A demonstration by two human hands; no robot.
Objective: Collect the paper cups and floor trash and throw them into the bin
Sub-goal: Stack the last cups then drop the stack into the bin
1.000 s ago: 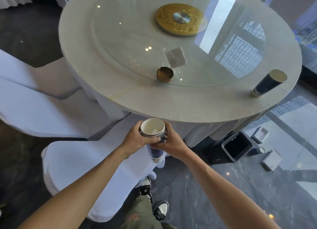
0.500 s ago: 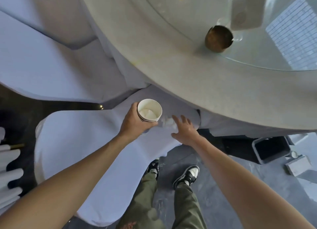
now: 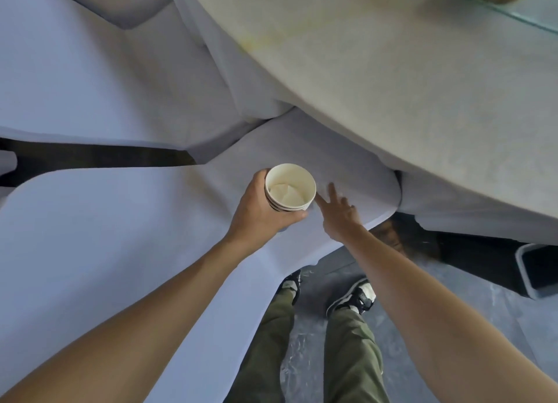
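Observation:
My left hand point(image 3: 261, 212) grips a stack of nested paper cups point(image 3: 290, 187), white inside with a crumpled tissue at the bottom, held upright over a white-covered chair seat point(image 3: 181, 221). My right hand point(image 3: 339, 211) reaches down just right of the cups, fingers spread and touching the chair seat; whether anything lies under it I cannot tell. The dark bin point(image 3: 536, 269) with a grey rim stands on the floor at the right edge, partly cut off.
The round table's edge point(image 3: 392, 70) with its white cloth overhangs the chair at upper right. More white-covered chairs point(image 3: 90, 70) fill the left. My feet point(image 3: 353, 297) stand on grey marble floor point(image 3: 468, 312) between chair and bin.
My right hand has let go of the cup stack and dropped to the chair seat beside it. My head has tilted down and closer, so the tabletop cup left the view.

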